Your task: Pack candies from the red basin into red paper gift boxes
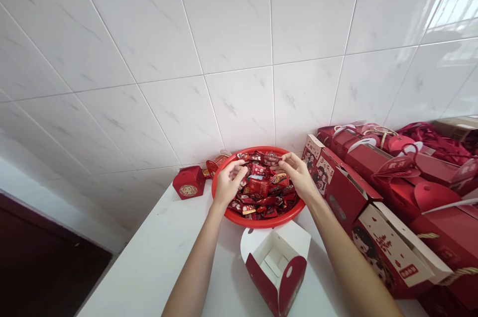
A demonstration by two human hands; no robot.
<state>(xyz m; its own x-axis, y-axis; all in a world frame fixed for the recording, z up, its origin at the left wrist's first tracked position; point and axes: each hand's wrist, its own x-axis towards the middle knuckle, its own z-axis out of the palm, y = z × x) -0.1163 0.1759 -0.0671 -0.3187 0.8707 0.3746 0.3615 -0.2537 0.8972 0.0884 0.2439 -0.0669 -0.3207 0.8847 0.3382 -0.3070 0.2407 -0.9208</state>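
Observation:
A round red basin (232, 216) holds many small wrapped candies (258, 186), mostly in red wrappers. Over its left side is my left hand (229, 181), fingers curled with thumb and fingertips close together; whether a candy is between them I cannot make out. My right hand (298, 173) reaches over the right rim and pinches a dark red wrapped candy (272, 158) at its fingertips. In front of the basin, between my forearms, stands an open gift box (292, 282), red outside and white inside, with its flaps up and no candy visible in it.
A small closed red box (188, 182) sits left of the basin, by the tiled wall (239, 108). Many red gift boxes (347, 192) with rope handles crowd the right side, with dark red ribbons (429, 140) behind. The white table (149, 257) ends at the left.

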